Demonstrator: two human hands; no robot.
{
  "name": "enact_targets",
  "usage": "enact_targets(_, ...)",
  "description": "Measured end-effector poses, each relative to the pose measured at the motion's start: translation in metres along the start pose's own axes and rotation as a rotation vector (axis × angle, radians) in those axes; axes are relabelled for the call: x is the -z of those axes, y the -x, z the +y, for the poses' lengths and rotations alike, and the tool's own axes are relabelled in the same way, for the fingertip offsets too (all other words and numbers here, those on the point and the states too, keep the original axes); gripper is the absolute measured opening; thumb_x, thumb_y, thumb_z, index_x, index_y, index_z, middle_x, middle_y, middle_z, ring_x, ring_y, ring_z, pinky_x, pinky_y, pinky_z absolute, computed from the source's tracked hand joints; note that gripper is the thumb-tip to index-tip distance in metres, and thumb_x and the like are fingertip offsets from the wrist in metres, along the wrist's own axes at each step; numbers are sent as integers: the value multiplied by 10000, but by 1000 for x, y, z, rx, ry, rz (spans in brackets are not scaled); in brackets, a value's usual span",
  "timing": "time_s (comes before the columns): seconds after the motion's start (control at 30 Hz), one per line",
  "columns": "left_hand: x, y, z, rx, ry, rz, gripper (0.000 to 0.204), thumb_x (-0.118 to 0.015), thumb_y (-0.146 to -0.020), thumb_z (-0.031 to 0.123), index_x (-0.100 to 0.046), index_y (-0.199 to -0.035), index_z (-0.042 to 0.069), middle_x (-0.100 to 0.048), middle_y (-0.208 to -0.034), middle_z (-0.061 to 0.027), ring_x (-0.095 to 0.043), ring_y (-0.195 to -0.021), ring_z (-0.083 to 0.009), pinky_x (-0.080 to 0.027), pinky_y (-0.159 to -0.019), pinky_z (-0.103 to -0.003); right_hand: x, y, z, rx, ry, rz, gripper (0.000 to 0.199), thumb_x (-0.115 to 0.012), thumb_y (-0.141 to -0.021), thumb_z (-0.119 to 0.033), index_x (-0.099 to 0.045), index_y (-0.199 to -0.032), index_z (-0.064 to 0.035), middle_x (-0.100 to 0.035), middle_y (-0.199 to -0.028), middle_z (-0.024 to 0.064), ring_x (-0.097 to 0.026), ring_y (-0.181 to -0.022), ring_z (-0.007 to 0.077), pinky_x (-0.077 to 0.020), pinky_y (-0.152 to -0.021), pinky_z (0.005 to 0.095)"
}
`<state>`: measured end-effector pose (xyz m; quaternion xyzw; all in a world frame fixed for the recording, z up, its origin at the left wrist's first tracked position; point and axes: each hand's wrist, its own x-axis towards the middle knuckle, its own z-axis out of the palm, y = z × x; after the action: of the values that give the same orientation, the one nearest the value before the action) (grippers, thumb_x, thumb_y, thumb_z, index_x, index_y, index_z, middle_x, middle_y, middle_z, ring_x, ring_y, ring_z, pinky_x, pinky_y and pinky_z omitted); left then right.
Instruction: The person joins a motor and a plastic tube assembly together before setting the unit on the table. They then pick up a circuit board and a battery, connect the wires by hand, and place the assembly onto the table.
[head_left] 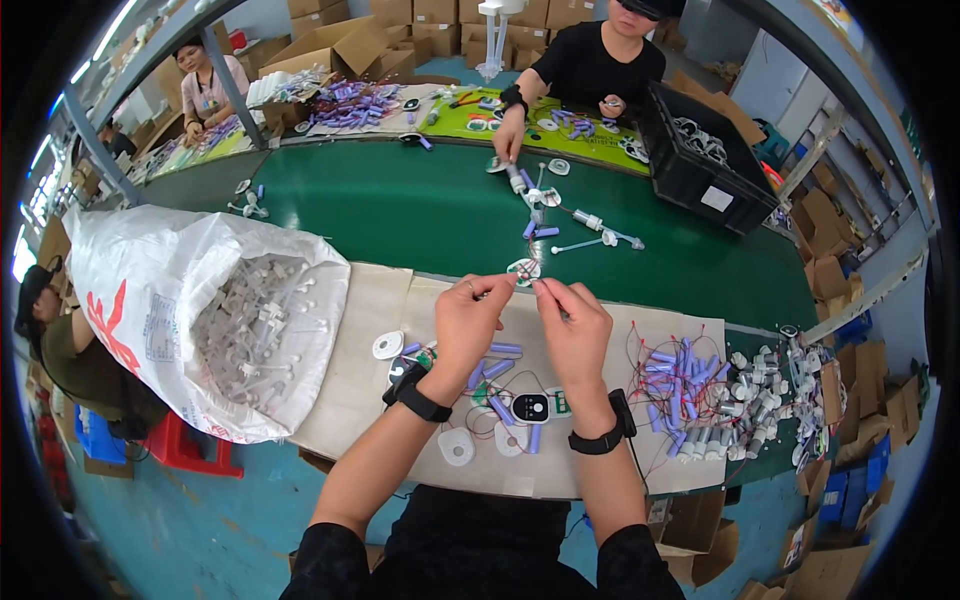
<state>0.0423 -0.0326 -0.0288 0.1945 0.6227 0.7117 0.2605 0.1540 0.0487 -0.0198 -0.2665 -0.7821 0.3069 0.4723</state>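
Note:
My left hand (468,322) and my right hand (574,328) are raised over the work surface's far edge, fingertips pinched close together. Just beyond the fingertips shows a small white oval part (523,267) with thin reddish wires. What each pinch holds is too small to make out. Below the hands, on the beige board (385,290), lie purple cylindrical batteries (534,438), green circuit boards and a black-and-white device face (530,407). White round covers (456,447) lie near them.
An open white sack (200,250) of white plastic parts sits at left. Wired batteries (685,385) and grey-white motor-like cylinders (750,395) are heaped at right. Across the green belt (390,200), a person's hand (509,135) reaches toward scattered assemblies. A black crate (715,160) stands far right.

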Motion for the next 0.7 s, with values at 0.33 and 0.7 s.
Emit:
enact_targets(0.33,125,-83,-6,-207,-877,-139,239,-700,-905,261,-760,-915,31,-678,-700,-45,-594,-612,-86,-490,-560,-266,44,-47,10,-464,-497,-61,213,-650,-959,-188,-710,-991,13,-552,-677,-19,-476,-523,52,-352,-457,207)
enact_targets(0.7,196,-33,-14,-510,-1157,-21,317,-703,-864,285,-718,-1109,85,-699,-1039,-197,-674,-912,-356,-539,-802,-414,99,-71,46,-297,-1127,-58,567,-542,-843,81,-384,-1386,44,-524,-1126,116,-517,-1138,230,-408,-1021,314)
